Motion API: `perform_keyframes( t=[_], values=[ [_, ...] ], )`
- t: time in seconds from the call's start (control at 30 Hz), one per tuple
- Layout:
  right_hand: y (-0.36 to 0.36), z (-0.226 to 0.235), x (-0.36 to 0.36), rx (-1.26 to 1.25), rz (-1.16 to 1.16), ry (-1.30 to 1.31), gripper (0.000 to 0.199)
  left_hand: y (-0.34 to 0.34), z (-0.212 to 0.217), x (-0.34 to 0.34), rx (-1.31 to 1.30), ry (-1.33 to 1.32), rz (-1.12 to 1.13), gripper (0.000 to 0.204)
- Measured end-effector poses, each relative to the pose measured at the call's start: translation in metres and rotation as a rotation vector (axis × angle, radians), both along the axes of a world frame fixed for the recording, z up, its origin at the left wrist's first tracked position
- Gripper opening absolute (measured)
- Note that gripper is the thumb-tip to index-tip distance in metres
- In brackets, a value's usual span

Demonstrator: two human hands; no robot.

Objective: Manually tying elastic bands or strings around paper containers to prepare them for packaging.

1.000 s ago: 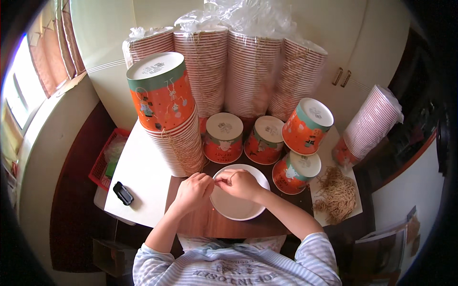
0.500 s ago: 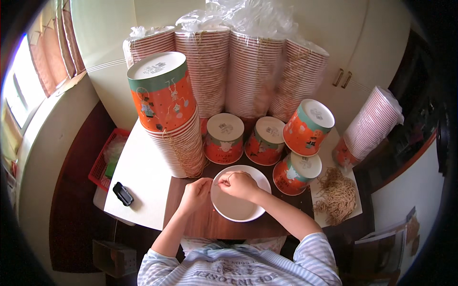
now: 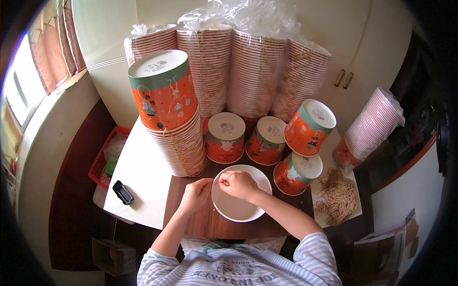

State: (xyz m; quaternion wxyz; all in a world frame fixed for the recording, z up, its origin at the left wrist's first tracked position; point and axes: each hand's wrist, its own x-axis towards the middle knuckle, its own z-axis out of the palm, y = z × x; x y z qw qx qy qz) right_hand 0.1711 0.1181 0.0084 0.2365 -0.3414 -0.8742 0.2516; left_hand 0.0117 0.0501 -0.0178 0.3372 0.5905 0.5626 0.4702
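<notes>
In front of me a paper bucket [image 3: 241, 209] stands mouth up, its white inside showing. My left hand [image 3: 197, 194] is just outside its left rim, fingertips pinched together. Over the mouth, my right hand [image 3: 237, 185] is also closed in a pinch, its fingertips by the same stretch of rim, close to the left ones. What the fingers hold is too small to make out. Right of the bucket lies a loose heap of tan cords [image 3: 336, 196]. Behind it, orange and green paper buckets [image 3: 225, 150] stand upside down.
A tall upside-down bucket stack [image 3: 174, 143] with cord loops rises at left. Several plastic-wrapped stacks [image 3: 255, 71] line the back; another wrapped stack [image 3: 369, 124] leans at right. A small black case [image 3: 123, 193] lies on the white tabletop, near a red basket [image 3: 98, 164].
The view has shifted very slightly. Both hands keep their pinched pose at the bucket's left rim; nothing else has visibly moved.
</notes>
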Motion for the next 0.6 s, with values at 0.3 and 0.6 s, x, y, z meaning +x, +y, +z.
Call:
perform_keyframes(
  t=[0.3,0.6],
  values=[
    [-0.001,-0.002,0.000,-0.019,0.044,-0.045,0.014,0.001,0.002,0.000,-0.047,0.026,-0.004,0.020],
    [-0.001,-0.003,0.000,-0.026,0.009,0.014,0.014,0.000,0.005,0.000,-0.040,0.062,-0.015,0.020]
  ],
)
